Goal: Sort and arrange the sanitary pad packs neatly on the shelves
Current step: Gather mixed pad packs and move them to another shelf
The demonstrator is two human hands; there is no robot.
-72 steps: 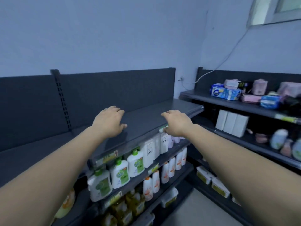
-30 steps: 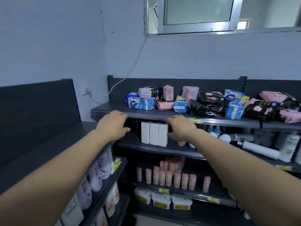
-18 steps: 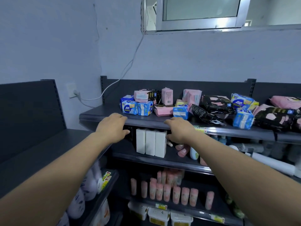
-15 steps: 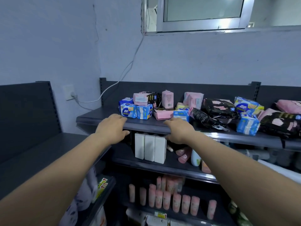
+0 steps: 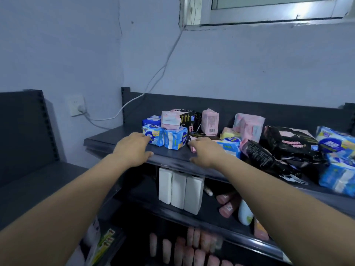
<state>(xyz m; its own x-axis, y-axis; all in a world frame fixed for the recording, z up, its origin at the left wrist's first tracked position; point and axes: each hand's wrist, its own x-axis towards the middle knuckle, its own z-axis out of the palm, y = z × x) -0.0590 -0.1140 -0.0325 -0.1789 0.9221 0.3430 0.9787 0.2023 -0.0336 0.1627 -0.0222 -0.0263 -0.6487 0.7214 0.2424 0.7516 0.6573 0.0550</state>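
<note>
Many pad packs (image 5: 173, 138) litter dark shelf (image 5: 107, 140) under window (image 5: 269, 8); left hand (image 5: 131, 149), right hand (image 5: 206, 151) fingers (image 5: 141, 136) released

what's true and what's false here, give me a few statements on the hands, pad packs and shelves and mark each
1. Neither the left hand nor the right hand grips a pack. True.
2. A pink upright pad pack with a barcode stands near the back of the dark grey metal top shelf. True.
3. Three white rectangular boxes stand on the top shelf. False: the white rectangular boxes stand on the shelf below.
4. The white cable hangs unplugged. False: the white cable runs into the white wall socket.
</note>
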